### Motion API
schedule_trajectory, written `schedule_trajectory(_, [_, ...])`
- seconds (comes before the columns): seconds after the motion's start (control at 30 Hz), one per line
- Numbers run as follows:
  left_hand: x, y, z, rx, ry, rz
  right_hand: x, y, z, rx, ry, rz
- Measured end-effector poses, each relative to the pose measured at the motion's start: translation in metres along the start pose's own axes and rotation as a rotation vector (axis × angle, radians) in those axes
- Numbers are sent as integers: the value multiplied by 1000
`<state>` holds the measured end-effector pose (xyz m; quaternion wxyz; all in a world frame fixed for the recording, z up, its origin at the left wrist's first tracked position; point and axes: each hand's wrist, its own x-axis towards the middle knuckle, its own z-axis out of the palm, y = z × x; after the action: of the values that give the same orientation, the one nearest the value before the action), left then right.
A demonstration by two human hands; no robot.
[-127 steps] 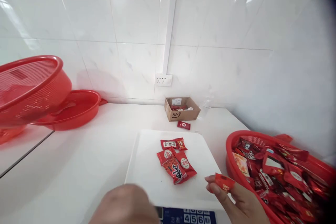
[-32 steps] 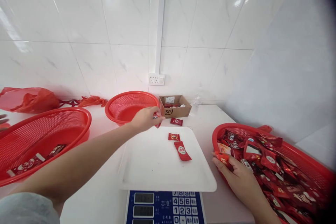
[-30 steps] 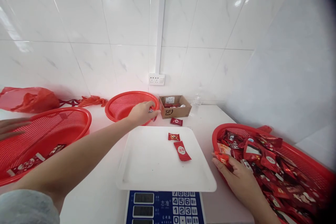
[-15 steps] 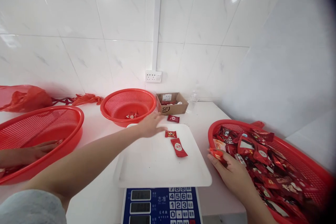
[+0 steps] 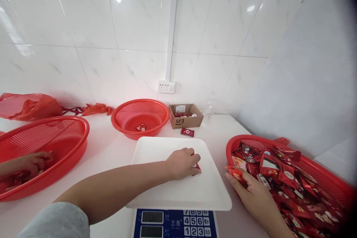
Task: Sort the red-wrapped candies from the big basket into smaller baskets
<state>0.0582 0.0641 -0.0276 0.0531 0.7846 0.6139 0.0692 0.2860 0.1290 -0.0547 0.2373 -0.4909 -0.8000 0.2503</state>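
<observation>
Curled, narrow grip of the left hand (image 5: pixel 181 163) over a red candy packet (image 5: pixel 197 168), only a corner showing past the fingers, pressed low against the white tray (image 5: pixel 164 189). Tight pinch of the right hand (image 5: pixel 252 193) on a second red candy packet (image 5: pixel 235 173), just above the near edge of the right-hand red mesh basket (image 5: pixel 231 148). Directly beside that hand, a deep heap of wrapped red candies (image 5: pixel 290 182) filling the basket. Under the tray, a digital scale (image 5: pixel 174 223) with a blue keypad and lit displays. Farther along the white counter (image 5: pixel 111 189), a round red mesh basin (image 5: pixel 119 119) holding a few wrapped candies (image 5: pixel 141 127), and a small SF cardboard box (image 5: pixel 185 121) against the tiled wall (image 5: pixel 83 44). Lying just in front of the box, one loose red packet (image 5: pixel 187 132). At far left, another person's hand (image 5: pixel 35 161) inside a wide oval red basket (image 5: pixel 67 126), among red packets. Behind that basket, a crumpled red plastic bag (image 5: pixel 30 107).
</observation>
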Motion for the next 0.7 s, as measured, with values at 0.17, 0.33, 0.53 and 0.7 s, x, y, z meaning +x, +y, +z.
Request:
schedule_trajectory(0.17, [-11,-14,-13,-33,62,-55,-1,-1,0,1,-5,3])
schedule_trajectory(0.33, [-13,-72,-58,-64,315,-305,-1,-1,1,9,-14,-2])
schedule_trajectory(0.53, [-32,-146,-90,-178,543,-567,0,2,2,8,-5,2])
schedule_trajectory(0.7, [-80,-132,-71,-325,795,-688,-2,3,3,11,22,-38])
